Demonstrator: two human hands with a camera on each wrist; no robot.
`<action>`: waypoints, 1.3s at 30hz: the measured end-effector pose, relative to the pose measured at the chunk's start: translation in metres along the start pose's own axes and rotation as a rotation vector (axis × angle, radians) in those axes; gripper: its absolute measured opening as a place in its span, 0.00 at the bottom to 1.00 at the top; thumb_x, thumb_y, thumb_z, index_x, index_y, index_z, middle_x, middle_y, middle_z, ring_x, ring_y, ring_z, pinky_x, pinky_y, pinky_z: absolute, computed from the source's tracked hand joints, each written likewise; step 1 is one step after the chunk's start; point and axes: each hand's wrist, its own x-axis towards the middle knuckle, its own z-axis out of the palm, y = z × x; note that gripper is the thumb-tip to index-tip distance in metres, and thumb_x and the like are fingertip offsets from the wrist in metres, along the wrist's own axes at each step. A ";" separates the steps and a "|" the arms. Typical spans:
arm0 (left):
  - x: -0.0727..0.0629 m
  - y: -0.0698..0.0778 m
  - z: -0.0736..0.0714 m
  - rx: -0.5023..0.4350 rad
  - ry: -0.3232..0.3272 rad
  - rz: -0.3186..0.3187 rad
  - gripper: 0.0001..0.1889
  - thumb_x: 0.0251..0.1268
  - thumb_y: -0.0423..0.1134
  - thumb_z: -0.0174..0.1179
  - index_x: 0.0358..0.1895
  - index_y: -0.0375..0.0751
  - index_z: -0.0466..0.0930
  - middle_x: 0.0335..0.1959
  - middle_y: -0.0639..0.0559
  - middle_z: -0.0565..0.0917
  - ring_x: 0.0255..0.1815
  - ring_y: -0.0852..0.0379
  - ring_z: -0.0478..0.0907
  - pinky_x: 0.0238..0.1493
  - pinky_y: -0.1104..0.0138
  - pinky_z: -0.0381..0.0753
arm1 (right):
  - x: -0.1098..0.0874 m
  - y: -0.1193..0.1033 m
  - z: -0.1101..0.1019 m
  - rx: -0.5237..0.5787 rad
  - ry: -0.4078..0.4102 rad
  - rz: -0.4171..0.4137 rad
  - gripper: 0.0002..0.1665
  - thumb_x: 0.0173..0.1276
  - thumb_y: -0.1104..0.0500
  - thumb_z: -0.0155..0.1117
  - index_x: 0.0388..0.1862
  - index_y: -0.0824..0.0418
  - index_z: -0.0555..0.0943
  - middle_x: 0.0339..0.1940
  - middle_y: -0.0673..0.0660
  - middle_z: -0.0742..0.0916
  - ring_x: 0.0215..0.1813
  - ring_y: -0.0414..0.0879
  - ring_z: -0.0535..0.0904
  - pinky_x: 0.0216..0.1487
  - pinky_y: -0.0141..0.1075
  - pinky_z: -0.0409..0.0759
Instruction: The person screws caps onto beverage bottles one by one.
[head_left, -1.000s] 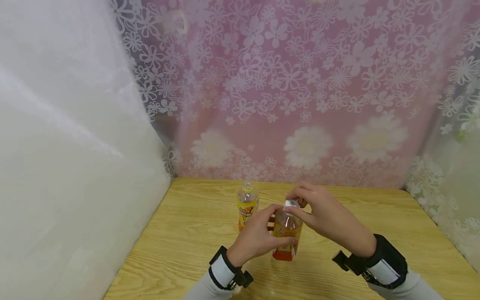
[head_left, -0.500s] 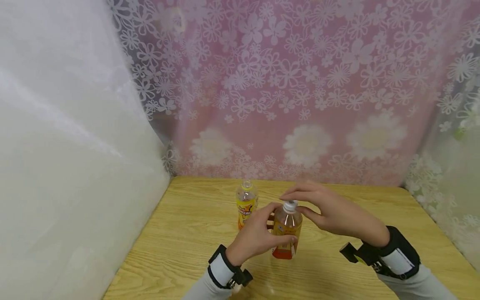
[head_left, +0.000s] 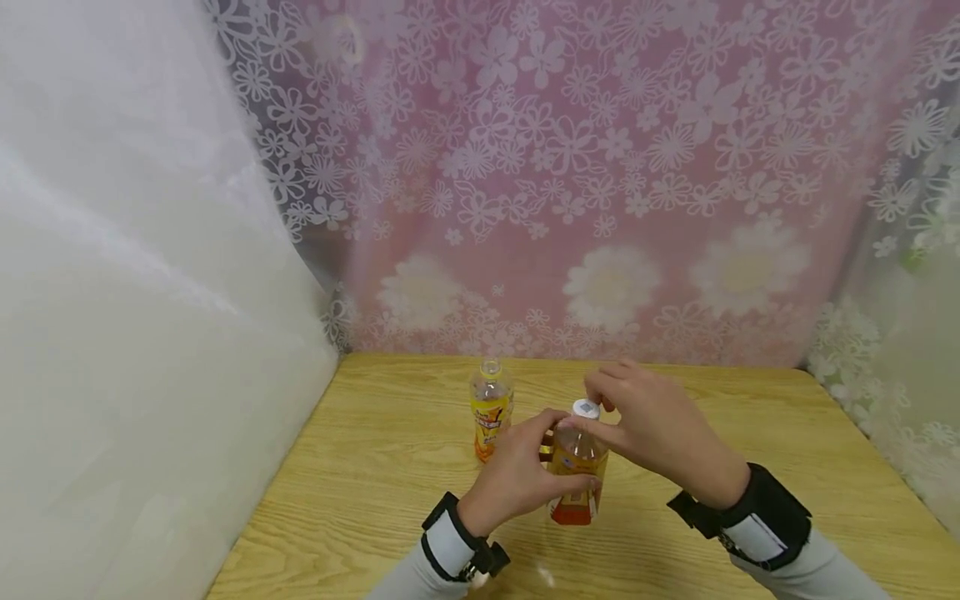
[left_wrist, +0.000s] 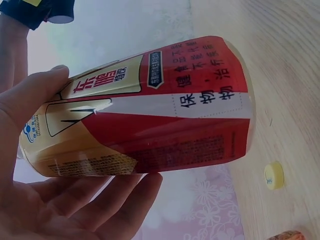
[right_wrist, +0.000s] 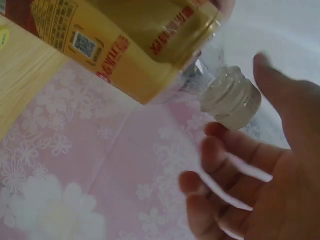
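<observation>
Soft light; glare on white sheet (head_left: 150, 283); right-wrist view blurry.

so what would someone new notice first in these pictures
Probably the red-and-gold-labelled bottle, gripped by the person's left hand low in the head view, with the right hand at its white cap. Next come the yellow-labelled bottle standing behind on the table and the pink floral curtain filling the background.

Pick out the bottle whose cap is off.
The bottle standing free beyond the left hand; its neck is bare, whereas the gripped bottle wears a white cap.
</observation>
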 end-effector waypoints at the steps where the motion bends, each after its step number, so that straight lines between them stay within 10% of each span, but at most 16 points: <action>1: 0.000 0.001 0.000 -0.001 -0.002 0.000 0.32 0.54 0.58 0.76 0.62 0.61 0.74 0.52 0.65 0.83 0.48 0.70 0.81 0.45 0.73 0.83 | -0.001 0.001 -0.001 -0.003 0.001 -0.002 0.24 0.59 0.36 0.75 0.38 0.50 0.78 0.33 0.46 0.79 0.28 0.37 0.69 0.26 0.30 0.66; 7: 0.000 0.001 -0.002 -0.009 -0.018 0.007 0.33 0.56 0.59 0.74 0.64 0.58 0.73 0.53 0.64 0.82 0.49 0.69 0.81 0.46 0.73 0.83 | -0.004 0.015 -0.013 0.216 -0.120 -0.136 0.28 0.69 0.50 0.72 0.67 0.45 0.79 0.59 0.45 0.82 0.55 0.44 0.82 0.47 0.42 0.84; 12: -0.001 0.001 -0.003 -0.024 -0.024 0.001 0.32 0.56 0.59 0.74 0.63 0.59 0.74 0.53 0.64 0.82 0.48 0.70 0.81 0.46 0.73 0.82 | -0.003 0.019 -0.013 0.288 -0.169 -0.187 0.22 0.69 0.60 0.72 0.60 0.46 0.83 0.51 0.40 0.82 0.49 0.35 0.79 0.45 0.36 0.82; 16: -0.002 0.002 -0.002 -0.006 -0.023 -0.002 0.32 0.55 0.60 0.75 0.62 0.59 0.74 0.50 0.65 0.82 0.46 0.71 0.80 0.44 0.74 0.82 | -0.002 0.014 -0.008 0.219 -0.144 -0.111 0.09 0.67 0.51 0.73 0.43 0.43 0.82 0.40 0.38 0.79 0.38 0.32 0.73 0.37 0.32 0.76; 20: -0.001 0.003 0.000 0.005 -0.023 -0.008 0.33 0.53 0.60 0.76 0.63 0.61 0.74 0.48 0.66 0.82 0.44 0.70 0.80 0.43 0.73 0.82 | -0.001 0.009 -0.003 0.099 -0.108 -0.058 0.17 0.67 0.42 0.72 0.33 0.45 0.73 0.31 0.41 0.74 0.29 0.34 0.67 0.30 0.30 0.68; 25: -0.002 0.002 0.000 -0.013 -0.023 -0.023 0.34 0.54 0.62 0.75 0.63 0.61 0.74 0.50 0.66 0.82 0.46 0.70 0.80 0.44 0.73 0.83 | -0.004 0.010 -0.005 0.116 -0.140 0.008 0.23 0.69 0.35 0.65 0.54 0.46 0.77 0.41 0.45 0.81 0.37 0.37 0.76 0.34 0.34 0.75; 30: -0.002 0.001 -0.003 -0.025 -0.017 -0.005 0.34 0.55 0.59 0.75 0.64 0.58 0.73 0.53 0.64 0.82 0.49 0.69 0.80 0.47 0.73 0.82 | -0.007 0.016 -0.013 0.274 -0.197 -0.093 0.29 0.73 0.49 0.67 0.71 0.43 0.73 0.62 0.46 0.81 0.58 0.43 0.81 0.50 0.44 0.84; 34: -0.003 0.000 -0.005 -0.008 -0.006 0.013 0.32 0.55 0.59 0.75 0.62 0.58 0.74 0.53 0.65 0.82 0.48 0.70 0.80 0.47 0.72 0.83 | -0.004 0.018 -0.014 0.326 -0.213 -0.180 0.30 0.72 0.64 0.67 0.70 0.45 0.76 0.60 0.44 0.82 0.54 0.39 0.81 0.47 0.38 0.83; 39: -0.003 -0.001 -0.002 -0.003 -0.011 0.014 0.31 0.54 0.61 0.75 0.60 0.60 0.75 0.49 0.67 0.82 0.46 0.71 0.80 0.45 0.73 0.83 | -0.003 0.015 -0.007 0.296 -0.172 -0.066 0.10 0.73 0.53 0.68 0.50 0.41 0.82 0.44 0.37 0.81 0.43 0.32 0.77 0.41 0.34 0.79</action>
